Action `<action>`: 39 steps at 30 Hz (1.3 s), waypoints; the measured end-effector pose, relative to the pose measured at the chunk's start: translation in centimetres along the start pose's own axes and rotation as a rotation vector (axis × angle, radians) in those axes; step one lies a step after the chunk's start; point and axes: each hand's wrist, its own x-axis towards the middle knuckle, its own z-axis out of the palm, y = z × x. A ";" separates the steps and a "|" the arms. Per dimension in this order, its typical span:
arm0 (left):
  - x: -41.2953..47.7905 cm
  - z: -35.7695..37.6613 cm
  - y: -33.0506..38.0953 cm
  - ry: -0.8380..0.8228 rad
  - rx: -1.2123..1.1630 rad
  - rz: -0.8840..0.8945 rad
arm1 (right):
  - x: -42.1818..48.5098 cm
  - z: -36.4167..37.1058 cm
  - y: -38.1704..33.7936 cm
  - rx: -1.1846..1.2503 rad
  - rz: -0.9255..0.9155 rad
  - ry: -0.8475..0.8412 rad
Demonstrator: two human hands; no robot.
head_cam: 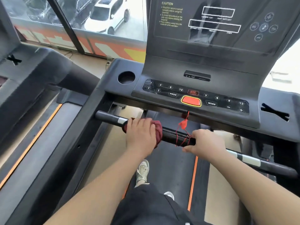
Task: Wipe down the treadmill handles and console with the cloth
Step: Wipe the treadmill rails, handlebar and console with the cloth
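Standing on the black treadmill belt [172, 168], facing the console [162, 70]. Clamping a maroon cloth [158, 127] round the front handlebar [110, 118] with the left hand [141, 135], with fingers curled over cloth and bar together and cloth bunching out on both sides of the palm. Gripping the same bar with the right hand [206, 142], with fingers wrapped over the top and thumb beneath, just right of a red safety cord [183, 125] wound round the bar and running up toward the console's front edge. Between the 2 hands, only bare black bar and cord. Above, on the console: a red stop key [191, 101], keys marked 3, 6, 9, 12, PROG and MODE, and a round cup holder [126, 77] at the left. Below, 1 pale shoe [142, 171] near the belt's left edge. Through the window, a white car [107, 15].
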 end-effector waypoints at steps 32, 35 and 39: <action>-3.0 2.5 5.4 0.024 -0.169 0.156 | -0.5 0.2 -0.2 -0.018 0.019 0.044; -3.5 2.9 3.7 0.067 -0.175 0.287 | -0.5 0.9 0.4 -0.008 -0.007 0.053; -1.4 1.5 -2.9 0.109 -0.127 0.308 | 0.1 0.3 0.5 0.100 -0.052 -0.017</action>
